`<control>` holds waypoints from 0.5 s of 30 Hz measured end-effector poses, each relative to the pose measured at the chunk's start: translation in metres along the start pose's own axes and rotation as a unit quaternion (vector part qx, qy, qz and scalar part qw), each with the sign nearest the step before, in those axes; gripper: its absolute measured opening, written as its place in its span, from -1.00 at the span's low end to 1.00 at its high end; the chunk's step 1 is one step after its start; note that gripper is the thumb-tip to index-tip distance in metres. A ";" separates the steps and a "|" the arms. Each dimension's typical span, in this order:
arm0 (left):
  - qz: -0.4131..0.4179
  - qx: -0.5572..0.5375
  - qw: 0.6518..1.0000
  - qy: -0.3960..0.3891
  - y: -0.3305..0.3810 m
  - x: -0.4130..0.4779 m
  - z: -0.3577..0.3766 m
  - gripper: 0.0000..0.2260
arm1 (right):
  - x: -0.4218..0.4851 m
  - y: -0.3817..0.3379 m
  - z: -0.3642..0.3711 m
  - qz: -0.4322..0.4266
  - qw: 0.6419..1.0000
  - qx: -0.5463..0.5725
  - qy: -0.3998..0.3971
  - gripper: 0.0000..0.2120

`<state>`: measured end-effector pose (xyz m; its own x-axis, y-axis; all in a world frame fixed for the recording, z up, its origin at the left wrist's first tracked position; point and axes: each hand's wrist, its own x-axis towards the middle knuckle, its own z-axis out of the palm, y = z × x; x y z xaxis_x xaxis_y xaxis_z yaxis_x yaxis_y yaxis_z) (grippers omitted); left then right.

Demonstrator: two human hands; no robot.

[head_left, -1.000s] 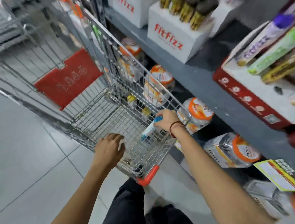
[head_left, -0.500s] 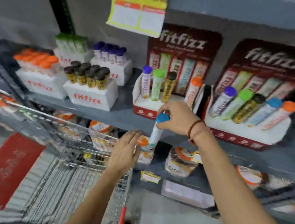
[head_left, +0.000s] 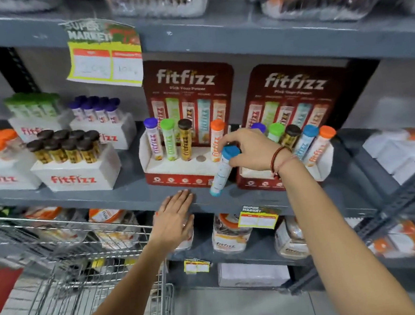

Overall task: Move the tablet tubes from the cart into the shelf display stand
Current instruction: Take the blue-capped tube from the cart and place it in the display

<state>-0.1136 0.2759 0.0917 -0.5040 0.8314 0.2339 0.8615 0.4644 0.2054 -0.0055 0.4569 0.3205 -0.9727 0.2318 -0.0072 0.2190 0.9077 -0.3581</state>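
My right hand (head_left: 253,150) grips a blue-capped tablet tube (head_left: 221,173) by its cap, tilted, in front of the left display stand (head_left: 178,177). That red and white stand holds purple, green, brown and orange-capped tubes, with one round hole (head_left: 200,158) between the brown and the orange tube. A second display stand (head_left: 261,181) to the right holds several tubes. My left hand (head_left: 174,221) is flat with spread fingers against the front edge of the grey shelf (head_left: 129,196). The wire cart (head_left: 73,269) stands at the lower left.
White Fitfizz boxes (head_left: 78,178) with brown, purple, green and orange-capped tubes fill the left of the shelf. A price tag (head_left: 105,58) hangs from the shelf above. Bagged goods (head_left: 229,235) lie on the lower shelf. A dark upright (head_left: 394,206) slants at the right.
My right hand lifted the blue-capped tube out of the cart and up to the left display stand. My left hand left the cart rim and now rests on the shelf edge.
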 end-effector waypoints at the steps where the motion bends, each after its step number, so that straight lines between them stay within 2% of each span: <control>1: 0.004 0.000 1.000 -0.001 -0.001 0.000 0.000 -0.51 | 0.000 0.001 -0.002 -0.003 1.000 0.005 0.002 -0.71; 5: 0.010 0.000 1.000 -0.004 -0.004 0.000 0.003 -0.51 | 0.009 0.003 -0.002 -0.002 0.999 0.023 0.022 -0.80; 9: 0.015 0.000 1.000 0.003 -0.005 0.000 0.005 -0.50 | 0.021 0.000 -0.002 -0.023 0.999 -0.009 0.033 -0.83; 15: 0.019 0.003 1.000 0.012 -0.006 0.000 0.006 -0.49 | 0.038 -0.005 -0.005 -0.068 0.997 -0.034 -0.002 -0.70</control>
<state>-0.1180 0.2751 0.0846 -0.4728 0.8409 0.2634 0.8800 0.4353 0.1899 -0.0433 0.4634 0.3270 -0.9941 0.1039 0.0325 0.0900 0.9522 -0.2918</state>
